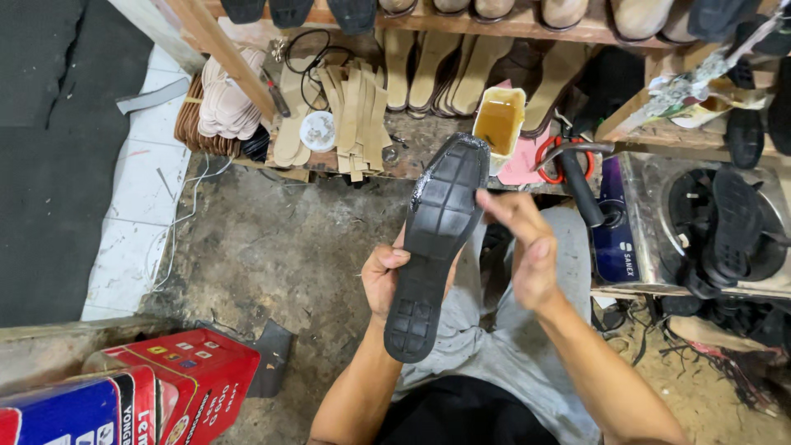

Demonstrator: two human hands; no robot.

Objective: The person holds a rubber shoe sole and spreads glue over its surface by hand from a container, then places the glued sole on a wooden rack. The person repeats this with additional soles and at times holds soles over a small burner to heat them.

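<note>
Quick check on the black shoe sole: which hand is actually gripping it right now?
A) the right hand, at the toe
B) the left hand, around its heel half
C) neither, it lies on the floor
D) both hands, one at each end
B: the left hand wraps the heel half of the black shoe sole, tread facing up, while the right hand only reaches its fingers toward the sole's edge.

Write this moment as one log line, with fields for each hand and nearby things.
left hand: holds black shoe sole, tread up | right hand: fingers at sole's edge | nearby: glue tub, hammer
</note>
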